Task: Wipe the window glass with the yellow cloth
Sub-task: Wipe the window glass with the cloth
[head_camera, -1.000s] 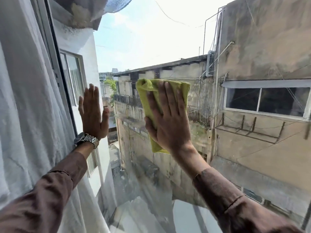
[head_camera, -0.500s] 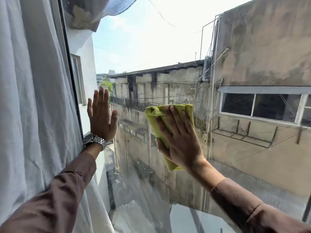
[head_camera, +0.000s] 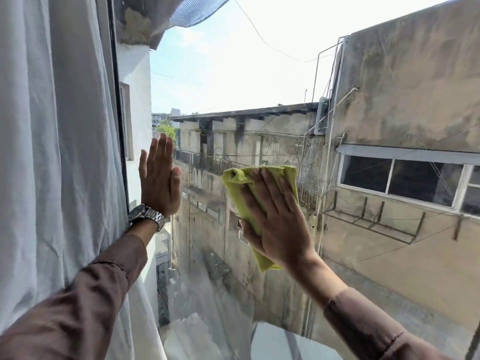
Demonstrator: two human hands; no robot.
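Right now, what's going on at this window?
A person is cleaning the window glass from inside. The right hand presses a yellow cloth flat against the pane with spread fingers. The left hand, with a wristwatch, rests open-palmed on the glass beside the white curtain. Old buildings show outside.

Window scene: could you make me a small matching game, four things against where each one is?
Things:
1. folded yellow cloth
2. silver metal wristwatch
3. white fabric curtain
4. left hand

Places:
A. hanging along the left edge
B. flat on the glass, empty
C. under the right hand
D. around the left wrist

Pairs: 1-C, 2-D, 3-A, 4-B
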